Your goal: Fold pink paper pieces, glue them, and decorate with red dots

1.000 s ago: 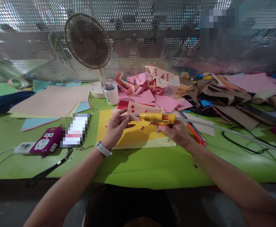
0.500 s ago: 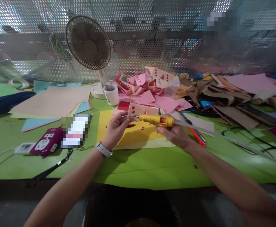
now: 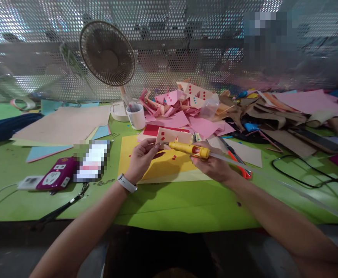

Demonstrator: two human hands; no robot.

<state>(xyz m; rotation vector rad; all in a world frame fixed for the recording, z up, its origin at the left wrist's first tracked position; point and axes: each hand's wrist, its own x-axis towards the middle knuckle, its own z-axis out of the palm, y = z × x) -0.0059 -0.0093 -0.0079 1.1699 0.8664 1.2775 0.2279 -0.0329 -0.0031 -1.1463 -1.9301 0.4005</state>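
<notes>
My left hand (image 3: 144,156), with a watch (image 3: 127,183) on its wrist, pinches the left end of a pale paper piece (image 3: 173,135) marked with red diamonds. In my right hand (image 3: 212,164) is a yellow glue gun (image 3: 189,149), its nozzle pointing left and close to my left fingertips. A long clear glue stick (image 3: 287,185) trails from the gun's back end toward the right. Beneath both hands lies a yellow sheet (image 3: 163,170) with small red diamonds on it. Whether the nozzle touches the paper I cannot tell.
A fan (image 3: 108,54) and a white cup (image 3: 136,116) stand behind. Pink cut paper (image 3: 169,110) is heaped at the back. A utility knife (image 3: 238,160) lies to the right. A phone (image 3: 93,160) and a purple power socket (image 3: 57,173) sit on the left, a black cable (image 3: 296,183) on the right.
The glue gun has tilted, its back end dropping slightly, and the glue stick has swung lower on the right. My left hand stays nearly in place with the paper piece.
</notes>
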